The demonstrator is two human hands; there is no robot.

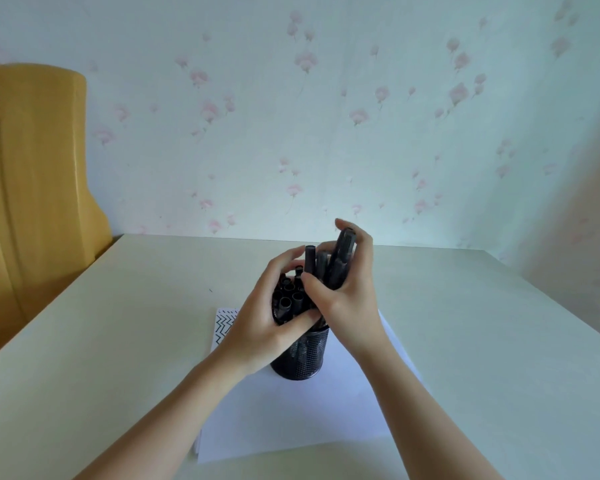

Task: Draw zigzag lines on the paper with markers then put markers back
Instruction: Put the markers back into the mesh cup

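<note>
A black mesh holder (300, 355) is seen standing upright on a sheet of white paper (291, 414), which lies on the pale surface (118, 323) about midway between its left and right edges and nearer the front edge than the far one. The holder is filled with black markers (288, 299), their ends showing above the rim.

The left hand (257, 327) is wrapped around the upper part of the holder, with the thumb laid across the near side of the rim and the fingers curled over the marker tops on the far left side. The right hand (347, 285) is closed around a bundle of black markers (333, 265), held nearly upright and raised above the others, their lower ends still at the mouth of the holder.

Black zigzag lines (224, 325) are visible on the far left corner of the paper, partly covered by the left wrist. A yellow chair back (32, 188) stands beyond the left edge of the surface.
</note>
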